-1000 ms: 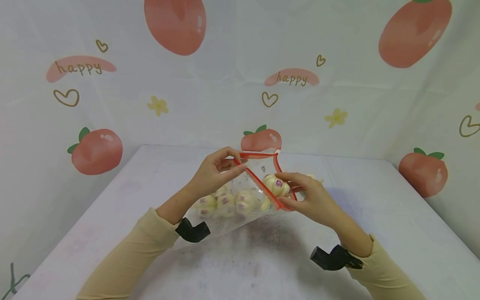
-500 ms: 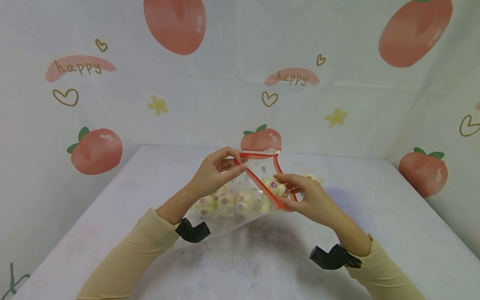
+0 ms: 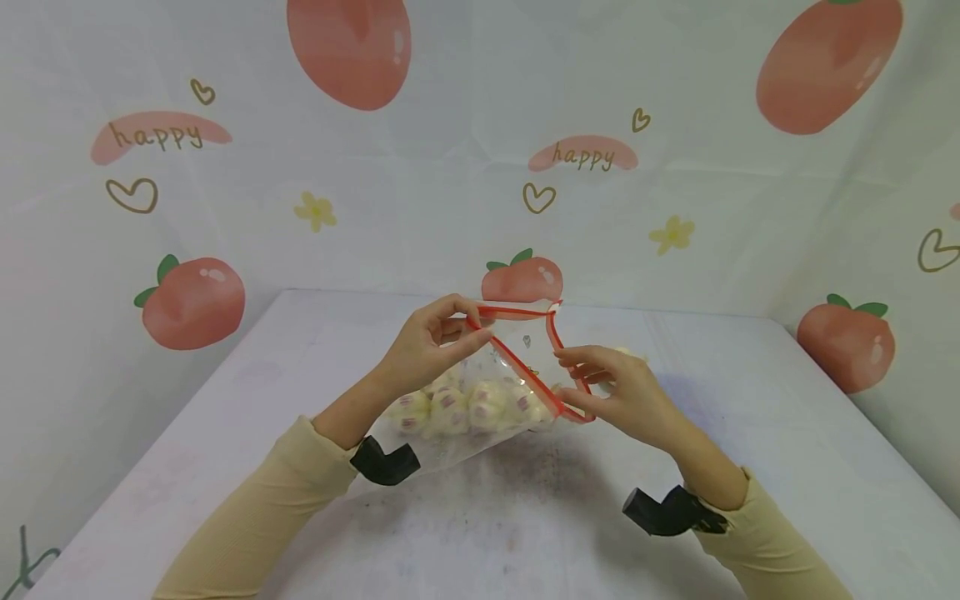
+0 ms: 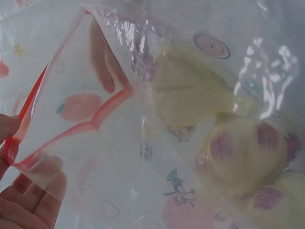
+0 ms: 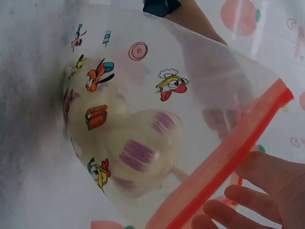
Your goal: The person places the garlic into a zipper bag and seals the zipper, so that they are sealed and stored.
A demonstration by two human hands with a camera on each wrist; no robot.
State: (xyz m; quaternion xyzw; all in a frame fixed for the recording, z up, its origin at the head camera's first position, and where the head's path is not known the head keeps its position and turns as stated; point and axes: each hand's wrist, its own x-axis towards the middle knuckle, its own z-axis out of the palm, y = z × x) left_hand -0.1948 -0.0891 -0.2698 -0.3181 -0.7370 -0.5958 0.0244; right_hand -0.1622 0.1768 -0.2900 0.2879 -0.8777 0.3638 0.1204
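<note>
A clear zip bag (image 3: pixel 527 372) with red edging and printed cartoon figures lies tilted, its mouth spread towards the right. Several garlic bulbs (image 3: pixel 489 406) with purple marks sit inside; the right wrist view shows one garlic bulb (image 5: pixel 140 152) closely through the plastic. My left hand (image 3: pixel 429 348) pinches the upper rim of the bag between thumb and fingers. At the mouth, my right hand (image 3: pixel 628 398) has its fingers spread and holds nothing, its thumb and fingertips at the red edge. Whether they touch that edge, I cannot tell.
Part of a pale thing (image 3: pixel 624 353), looking like another garlic bulb, shows behind my right hand on the white table (image 3: pixel 480 533). A wall sheet (image 3: pixel 427 192) with fruit prints stands behind. Black wrist mounts (image 3: pixel 386 461) sit at both cuffs.
The garlic bulb in my right hand has gone down into the bag, and the fingers have let it go. My left hand keeps its pinch on the rim.
</note>
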